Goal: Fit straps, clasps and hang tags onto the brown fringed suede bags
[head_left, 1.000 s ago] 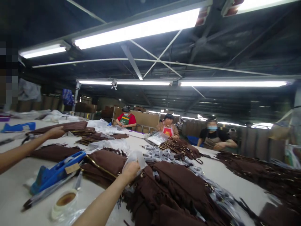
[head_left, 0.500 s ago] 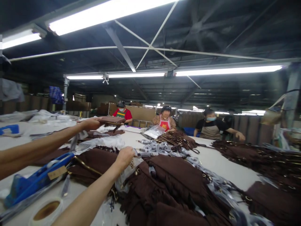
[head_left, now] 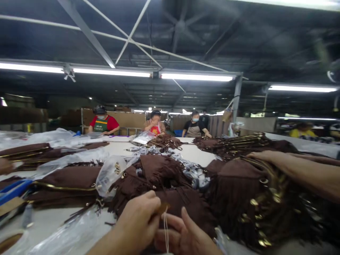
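My left hand (head_left: 139,219) is closed in a pinch on a small brown tag (head_left: 164,208), low in the middle of the view. A thin white string (head_left: 166,230) hangs in a loop from the tag. Just to the right, my right hand (head_left: 183,232) has its thumb up and apart, its fingers reaching behind the string. Directly beyond both hands lies a dark brown fringed bag (head_left: 183,202). Another fringed bag (head_left: 159,166) lies behind it. A clear plastic bag (head_left: 110,175) with gold print rests to the left of these.
Another person's hand (head_left: 265,156) lies on stacked brown bags (head_left: 239,170) at the right. At the left edge are another hand (head_left: 5,165) and a blue tape dispenser (head_left: 16,189). Grey wrapped straps (head_left: 196,170) lie mid-table. Several people sit across the table (head_left: 202,156).
The view has swung right, bringing in the stacked bags and another person's arm. The hand seen at the plastic bag is no longer there; my two hands are together at the tag.
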A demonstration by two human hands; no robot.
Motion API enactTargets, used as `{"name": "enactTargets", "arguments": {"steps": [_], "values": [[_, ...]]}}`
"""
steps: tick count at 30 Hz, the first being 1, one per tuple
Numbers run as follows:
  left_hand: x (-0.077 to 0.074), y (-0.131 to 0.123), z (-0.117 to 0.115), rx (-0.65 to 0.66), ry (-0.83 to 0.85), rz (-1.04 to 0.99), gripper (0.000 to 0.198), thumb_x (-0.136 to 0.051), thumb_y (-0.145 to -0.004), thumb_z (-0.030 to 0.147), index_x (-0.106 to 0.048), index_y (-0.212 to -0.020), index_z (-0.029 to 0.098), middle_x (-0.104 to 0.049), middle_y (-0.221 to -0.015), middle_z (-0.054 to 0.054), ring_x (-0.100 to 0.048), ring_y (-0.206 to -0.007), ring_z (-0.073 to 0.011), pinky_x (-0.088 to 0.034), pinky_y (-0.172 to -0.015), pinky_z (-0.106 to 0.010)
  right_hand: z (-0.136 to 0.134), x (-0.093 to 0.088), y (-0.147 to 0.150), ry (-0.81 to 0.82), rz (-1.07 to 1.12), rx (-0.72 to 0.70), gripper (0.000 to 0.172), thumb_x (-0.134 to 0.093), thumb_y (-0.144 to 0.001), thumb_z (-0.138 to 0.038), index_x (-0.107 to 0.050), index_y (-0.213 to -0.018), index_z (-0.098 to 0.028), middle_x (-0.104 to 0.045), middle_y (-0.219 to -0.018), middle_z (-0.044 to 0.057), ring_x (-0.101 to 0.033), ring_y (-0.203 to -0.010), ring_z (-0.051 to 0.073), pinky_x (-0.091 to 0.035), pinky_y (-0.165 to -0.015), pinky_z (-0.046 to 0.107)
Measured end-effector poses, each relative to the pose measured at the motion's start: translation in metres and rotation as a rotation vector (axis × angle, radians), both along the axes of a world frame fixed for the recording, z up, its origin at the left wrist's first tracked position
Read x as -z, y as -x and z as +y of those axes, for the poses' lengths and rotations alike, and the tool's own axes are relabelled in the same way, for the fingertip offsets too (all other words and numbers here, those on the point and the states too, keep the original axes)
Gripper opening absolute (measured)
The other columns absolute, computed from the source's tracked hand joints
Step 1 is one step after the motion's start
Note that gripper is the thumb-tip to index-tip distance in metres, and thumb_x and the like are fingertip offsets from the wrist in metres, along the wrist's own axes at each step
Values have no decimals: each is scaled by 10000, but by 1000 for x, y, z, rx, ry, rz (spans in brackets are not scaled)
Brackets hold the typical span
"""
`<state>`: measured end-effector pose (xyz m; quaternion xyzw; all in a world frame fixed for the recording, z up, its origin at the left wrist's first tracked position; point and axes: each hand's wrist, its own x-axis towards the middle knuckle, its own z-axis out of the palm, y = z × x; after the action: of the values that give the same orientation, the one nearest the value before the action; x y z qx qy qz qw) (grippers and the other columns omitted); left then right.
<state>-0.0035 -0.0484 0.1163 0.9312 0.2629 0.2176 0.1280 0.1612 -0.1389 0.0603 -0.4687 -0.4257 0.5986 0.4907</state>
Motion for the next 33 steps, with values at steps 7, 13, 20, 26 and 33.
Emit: {"name": "enactTargets", "arguments": {"steps": [7,13,20,26,33], "values": [[49,-23,-47,108,-92,216,165,-536,-840,197,-680,-918,225,-673,-964,-83,-606,-831,-222,-420,-617,-279,-24,1,-15,-39,388,-28,623,-759,-716,-612,-601,-1139,-182,-699,-910,47,-660,-713,154,-513,-561,237],[2,-30,-47,207,242,-11,183,-541,-802,210,-615,-635,199,-600,-703,16,-534,-672,-127,-353,-583,-235,-51,-13,-29,-36,-44,10,416,-790,-708,-517,-670,-757,-122,-606,-605,-8,-411,-413,24,-158,-320,132],[45,-68,-27,70,891,-278,399,-470,-759,572,-529,-746,177,-544,-652,23,-467,-483,-96,-275,-412,-205,-45,-4,-41,-142,470,383,481,-887,-581,-479,-540,-734,-183,-610,-571,-50,-412,-420,33,-228,-382,118],[92,-97,-72,371,1234,-272,609,-611,-640,710,-539,-916,172,-574,-764,7,-468,-435,-67,-289,-382,-192,-46,7,-39,-321,627,579,483,-913,-564,-464,-564,-735,-176,-644,-645,-21,-471,-492,59,-252,-393,116],[98,-103,-79,353,1127,-205,543,-641,-652,695,-509,-602,171,-360,-488,65,-280,-482,-73,-201,-489,-232,-61,18,-49,-346,625,643,457,-892,-599,-479,-551,-691,-189,-599,-617,-45,-405,-446,46,-244,-381,126]]}}
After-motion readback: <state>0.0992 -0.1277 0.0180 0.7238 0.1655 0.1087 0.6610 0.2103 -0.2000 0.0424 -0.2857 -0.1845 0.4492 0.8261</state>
